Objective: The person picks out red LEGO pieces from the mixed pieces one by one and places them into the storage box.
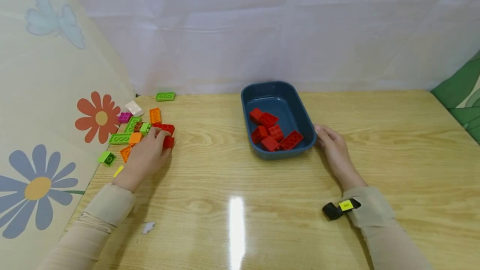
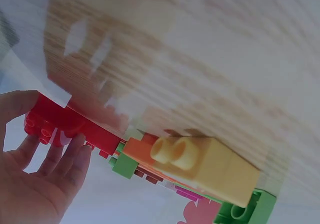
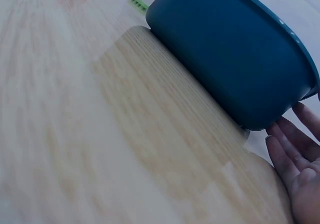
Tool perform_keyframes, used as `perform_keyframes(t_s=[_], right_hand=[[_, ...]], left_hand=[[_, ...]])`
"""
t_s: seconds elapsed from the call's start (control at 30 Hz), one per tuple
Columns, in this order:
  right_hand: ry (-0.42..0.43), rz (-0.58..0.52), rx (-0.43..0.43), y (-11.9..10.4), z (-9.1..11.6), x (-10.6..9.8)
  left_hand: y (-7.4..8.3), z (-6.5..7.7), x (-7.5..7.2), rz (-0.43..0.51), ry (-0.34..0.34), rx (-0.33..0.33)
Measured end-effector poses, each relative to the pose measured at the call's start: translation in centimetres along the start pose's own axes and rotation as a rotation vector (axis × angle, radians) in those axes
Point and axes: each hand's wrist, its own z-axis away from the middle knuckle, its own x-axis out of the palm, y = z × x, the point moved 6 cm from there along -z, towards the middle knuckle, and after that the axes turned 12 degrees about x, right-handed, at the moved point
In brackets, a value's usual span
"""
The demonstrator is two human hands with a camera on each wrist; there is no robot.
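Note:
My left hand (image 1: 148, 155) is over the right edge of a pile of toy building bricks. In the left wrist view its thumb and fingers grip a red brick (image 2: 52, 115); the fingers cover part of it. Another red brick (image 1: 166, 128) lies just beyond that hand. A dark blue tub (image 1: 277, 156) stands mid-table with several red bricks (image 1: 275, 132) inside, at its near end. Beside the tub's right near corner is my right hand (image 1: 335, 149). Its loosely bent fingertips (image 3: 280, 126) touch the tub's outer wall.
Green, orange, white, magenta and brown bricks lie by the left wall panel, among them an orange brick (image 1: 155, 116) and a green brick (image 1: 165, 96). A yellow brick (image 2: 220, 169) is large in the left wrist view. A white cloth (image 1: 262, 32) hangs behind the table.

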Motion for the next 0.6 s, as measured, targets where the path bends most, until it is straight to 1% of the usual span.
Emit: perform_keyframes(t_s=[0.1,0.3,0.43,0.6], right_hand=[[-0.009,-0.010,-0.004,0.0,0.0,0.0],[-0.017,-0.025,-0.012,-0.1,-0.1,0.0],[-0.015,-0.019,-0.008,0.0,-0.1,0.0],[-0.012,-0.009,-0.001,0.0,-0.1,0.0]], left_hand=[[0.2,-0.1,-0.2,-0.004,0.033,0.009],[0.8,-0.4,-0.7,-0.083,0.072,0.030],[1.2,-0.6,-1.1,-0.086,0.093,0.037],[2.1,-0.8,-1.7,-0.093,0.145,0.086]])
